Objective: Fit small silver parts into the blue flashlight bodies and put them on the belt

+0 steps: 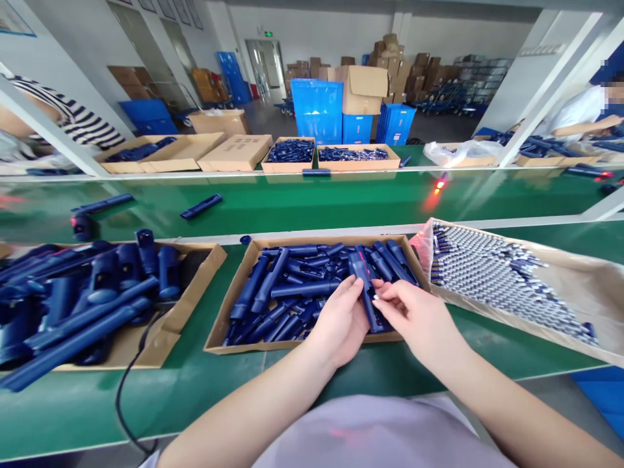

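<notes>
Left hand (344, 318): palm turned up, fingers and thumb closed around one blue tube. Right hand (412, 309): fingers bent in, thumb and forefinger brought together at the side of the same tube; a tiny pale spot shows at the tips, and whether it is a small part or a nail cannot be told.

Blue tube (366, 294), one: held tilted over the right part of the middle tray, upper end pointing away from the person, a cut-out along its side.

Middle tray (217, 346), cardboard, one: set on the green worktop (219, 403), filled with blue tubes lying in several directions.

Left tray (195, 302), cardboard, one: heaped with larger blue tubes, some jutting over the front edge. Black cable (125, 396), one: runs from this tray down over the worktop's front edge.

Right tray (582, 276), cardboard, one: set at an angle, holding rows of small silver parts (497, 279), some with blue ends; its right side is bare.

Green strip (302, 205) behind the trays: two long blue tubes, one shorter blue piece (82, 227), and one glowing red light (440, 185).

Far side: open trays of small parts, one closed carton (236, 153), blue crates (316, 107); a striped sleeve (80, 120) at left, a person in white (578, 120) at right.
</notes>
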`<state>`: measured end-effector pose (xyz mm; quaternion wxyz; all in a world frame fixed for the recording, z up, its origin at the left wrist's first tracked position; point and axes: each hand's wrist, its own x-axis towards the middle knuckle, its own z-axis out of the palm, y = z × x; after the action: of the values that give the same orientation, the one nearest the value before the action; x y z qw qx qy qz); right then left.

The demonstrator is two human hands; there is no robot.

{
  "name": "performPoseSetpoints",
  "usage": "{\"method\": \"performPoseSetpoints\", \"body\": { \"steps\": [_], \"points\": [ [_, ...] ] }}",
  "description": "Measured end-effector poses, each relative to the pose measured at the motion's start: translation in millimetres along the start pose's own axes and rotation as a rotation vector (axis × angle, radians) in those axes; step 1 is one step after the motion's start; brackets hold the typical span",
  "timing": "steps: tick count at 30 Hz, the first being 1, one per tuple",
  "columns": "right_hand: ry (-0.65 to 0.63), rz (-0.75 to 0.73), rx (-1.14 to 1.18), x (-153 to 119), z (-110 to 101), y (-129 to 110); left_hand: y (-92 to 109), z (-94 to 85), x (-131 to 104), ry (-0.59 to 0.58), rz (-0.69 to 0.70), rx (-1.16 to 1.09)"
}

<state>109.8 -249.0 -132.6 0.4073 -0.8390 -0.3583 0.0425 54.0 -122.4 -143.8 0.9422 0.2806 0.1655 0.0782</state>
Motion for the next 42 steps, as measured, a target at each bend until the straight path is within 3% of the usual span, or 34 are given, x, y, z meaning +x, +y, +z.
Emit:
{"method": "performPoseSetpoints", "body": {
  "steps": [3,5,8,11,12,15,18,28,35,42],
  "points": [
    [0.074,-0.163,-0.137,2,20,3,-1,-0.5,1,0.006,0.035,0.023],
    [0.088,-0.263,-0.211,0,18,3,0,-0.3,2,0.036,0.025,0.018],
    [0.097,-0.364,-0.277,1,-14,10,5,2.2,2,0.072,-0.028,-0.009],
    [0.213,-0.291,-0.439,10,-63,43,12,5.2,-1,0.104,-0.109,-0.020],
    [0.199,-0.252,-0.501,14,-77,59,13,5.7,-2,0.110,-0.142,-0.020],
    [-0.076,-0.176,-0.687,22,-101,103,15,5.8,-7,0.072,-0.219,0.016],
    [-0.249,-0.144,-0.764,24,-99,123,14,5.4,-10,-0.012,-0.194,0.111],
    [-0.284,0.084,-0.650,40,-81,116,8,-0.6,-7,-0.087,-0.096,0.187],
    [-0.201,-0.023,-0.714,31,-72,120,10,0.6,-7,-0.071,-0.072,0.198],
    [-0.277,-0.189,-0.488,26,-90,121,11,1.3,-5,-0.049,-0.083,0.211]
  ]
}}
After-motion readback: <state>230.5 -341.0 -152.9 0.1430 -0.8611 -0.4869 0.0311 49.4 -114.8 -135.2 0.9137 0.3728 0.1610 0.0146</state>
